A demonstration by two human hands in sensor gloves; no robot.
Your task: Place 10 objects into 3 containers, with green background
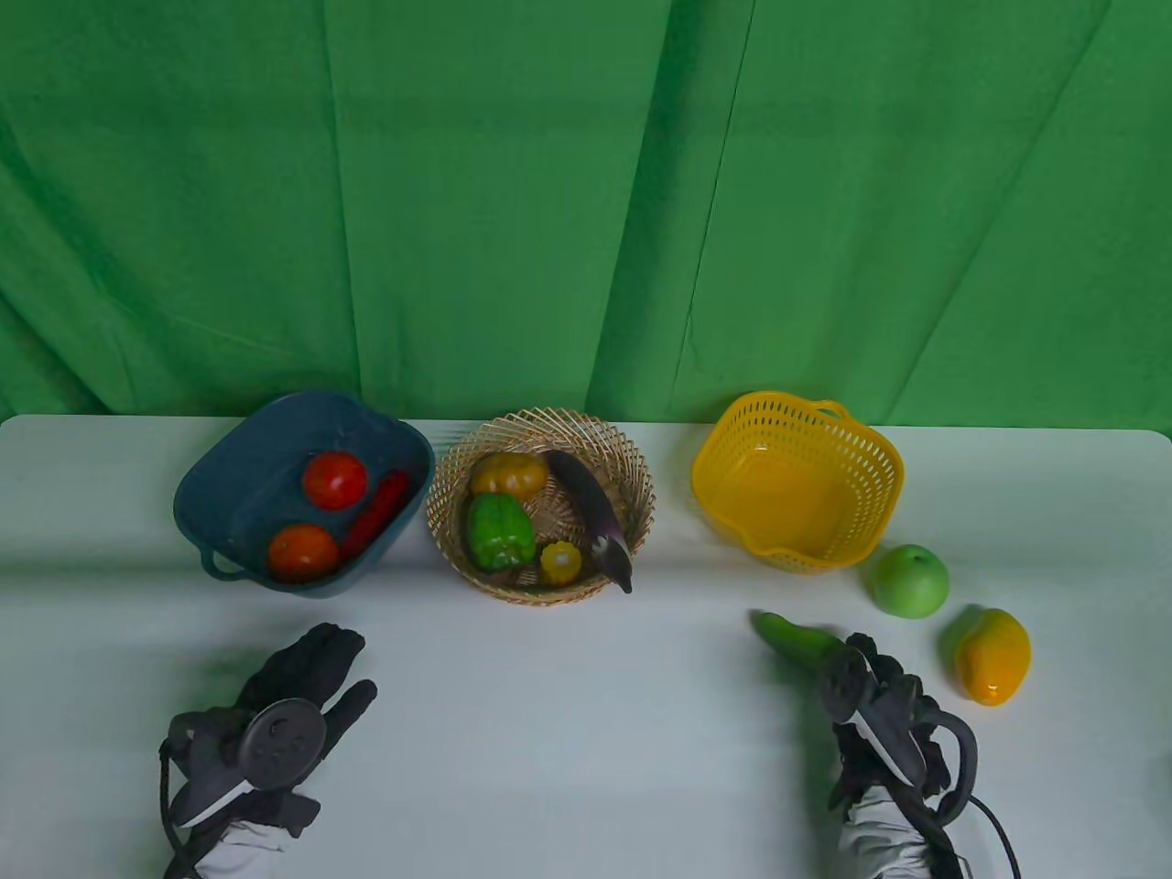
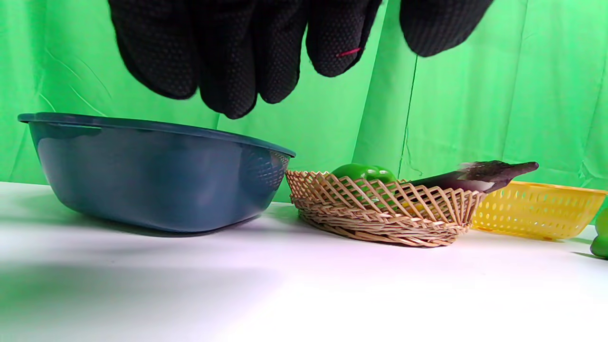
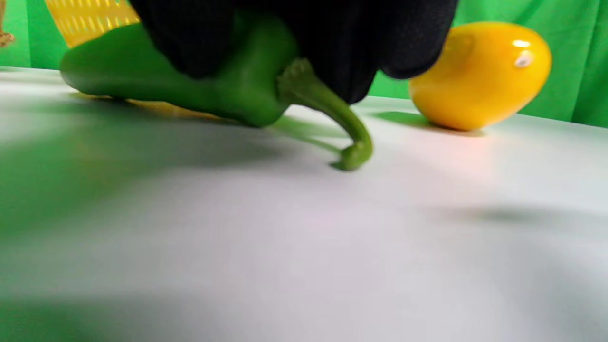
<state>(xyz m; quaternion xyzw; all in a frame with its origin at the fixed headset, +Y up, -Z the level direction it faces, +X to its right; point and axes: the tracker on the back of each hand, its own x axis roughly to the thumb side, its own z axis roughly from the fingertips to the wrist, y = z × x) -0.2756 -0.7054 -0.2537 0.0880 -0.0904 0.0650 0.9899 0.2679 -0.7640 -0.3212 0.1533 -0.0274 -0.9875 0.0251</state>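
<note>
Right hand (image 1: 870, 696) grips green chili (image 3: 199, 90); glove hides its middle.

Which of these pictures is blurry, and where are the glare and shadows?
Table view: sharp, evenly lit, soft shadows in front of the blue bowl. Left wrist view: mostly crisp, near table washed out. Right wrist view: foreground smeared, glare spots on the mango, green pepper under the right hand reasonably clear.

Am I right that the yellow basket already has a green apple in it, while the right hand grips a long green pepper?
Not quite. The yellow basket is empty in the table view; the green apple sits on the table beside it. The rest holds: the right hand grips the long green pepper.
</note>
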